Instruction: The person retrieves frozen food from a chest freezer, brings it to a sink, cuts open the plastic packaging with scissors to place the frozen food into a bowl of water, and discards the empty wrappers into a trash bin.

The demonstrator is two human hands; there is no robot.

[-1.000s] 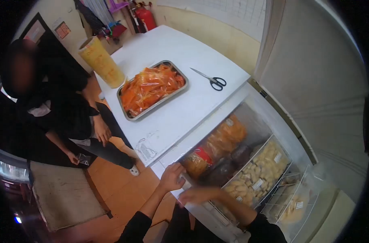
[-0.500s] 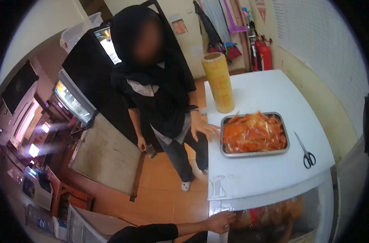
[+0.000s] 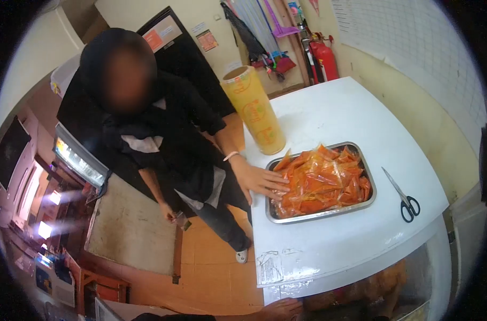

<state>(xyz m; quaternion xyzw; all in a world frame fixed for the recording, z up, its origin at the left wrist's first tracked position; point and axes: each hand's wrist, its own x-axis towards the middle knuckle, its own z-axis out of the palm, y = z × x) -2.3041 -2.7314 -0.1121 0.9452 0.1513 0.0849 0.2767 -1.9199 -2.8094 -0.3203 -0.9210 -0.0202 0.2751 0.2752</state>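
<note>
Wearer's left hand [image 3: 283, 308] lies at about six o'clock by the freezer rim [image 3: 286, 290], grip impossible to tell, with bagged food [image 3: 380, 284] inside at five, and a co-worker's hand [image 3: 259, 180] touches orange bags [image 3: 321, 182] in a metal tray [image 3: 307, 216] near three.

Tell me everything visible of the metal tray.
The metal tray is a shallow, silvery rectangle with rounded corners and a raised rim. It sits flat on the white top, slightly angled in view, heaped with clear plastic bags of something orange that hide its base. A co-worker's hand reaches over its edge at picture left; whether it touches the rim is unclear.
</note>
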